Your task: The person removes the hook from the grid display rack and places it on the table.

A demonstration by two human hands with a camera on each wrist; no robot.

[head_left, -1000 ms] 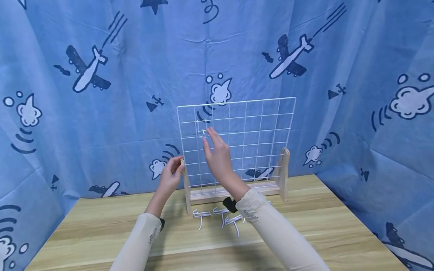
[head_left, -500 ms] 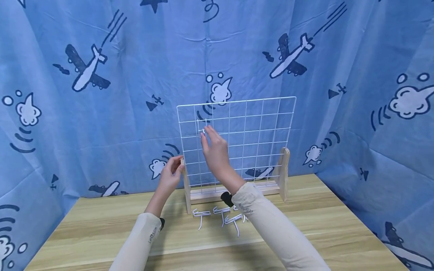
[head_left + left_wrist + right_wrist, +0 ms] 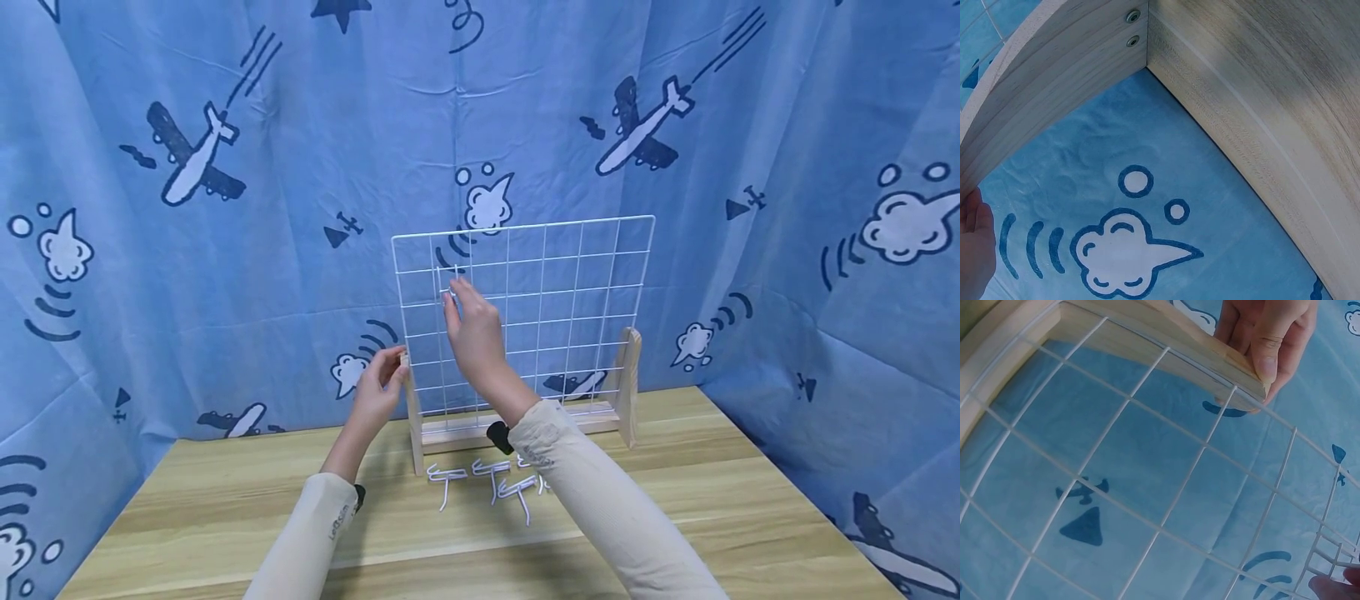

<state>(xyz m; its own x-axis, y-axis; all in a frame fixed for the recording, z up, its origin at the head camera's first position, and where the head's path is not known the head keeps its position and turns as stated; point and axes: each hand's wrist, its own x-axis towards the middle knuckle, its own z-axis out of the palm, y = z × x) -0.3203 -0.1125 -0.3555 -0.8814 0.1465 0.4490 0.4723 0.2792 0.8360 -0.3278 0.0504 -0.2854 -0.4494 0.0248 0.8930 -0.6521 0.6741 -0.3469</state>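
Observation:
At the upper left of a white wire grid panel (image 3: 540, 292), a white wire hook (image 3: 1324, 555) hangs on the wires. My right hand (image 3: 477, 333) is raised in front of it, thumb and index fingertips pinching the hook's projecting arm; the palm side is turned away in the head view. Lower down, my left hand (image 3: 377, 387) grips the top of the left wooden post (image 3: 413, 421), and the right wrist view shows its thumb (image 3: 1266, 365) pressed on the wood. Only part of that hand shows at the edge of the left wrist view.
Several loose white hooks (image 3: 517, 488) lie on the wood-grain table (image 3: 420, 550) before the stand, some partly behind the right sleeve. The right post (image 3: 628, 387) and base bar (image 3: 457, 435) carry the panel. A blue printed curtain (image 3: 300, 275) hangs behind.
My right hand has moved slightly left to the hook on the grid, its spread thumb and fingers closing in on it. The left hand stays on the post.

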